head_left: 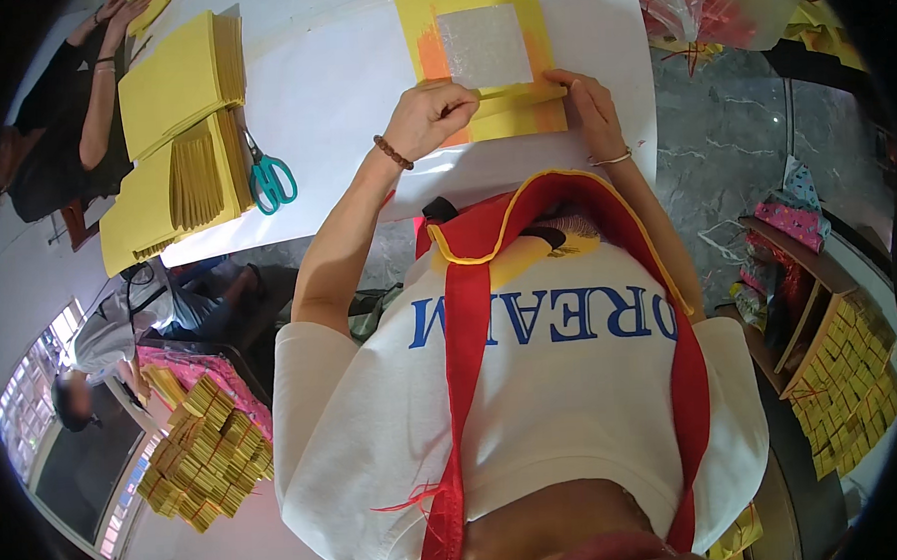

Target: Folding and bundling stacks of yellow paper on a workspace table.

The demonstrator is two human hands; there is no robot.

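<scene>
At the left end of the bench (pixel 329 65), stacks of yellow paper (pixel 175 82) crowd toward the front left corner, with a co-worker's arm (pixel 101 110) beyond them. Teal-handled scissors (pixel 272 178) lie just beside the stacks, handles toward the front edge. Between these scissors and the working area, a broad bare stretch gives room for moving, running back from the front edge. Next comes the left hand (pixel 430 121), thumb and forefinger closed in a pinch at the left end of a folded yellow strip (pixel 521 98). The yellow sheet (pixel 507 124) lies between the hands, near the front edge, reaching back past them; a grey square (pixel 485 46) rests on it, just beyond the strip. The right hand (pixel 593 112) is partly open, fingertips at the strip's right end; whether it grips cannot be told. Right of it, only a narrow bare margin separates it from the bench's right edge, beyond which lies grey floor (pixel 717 133).
</scene>
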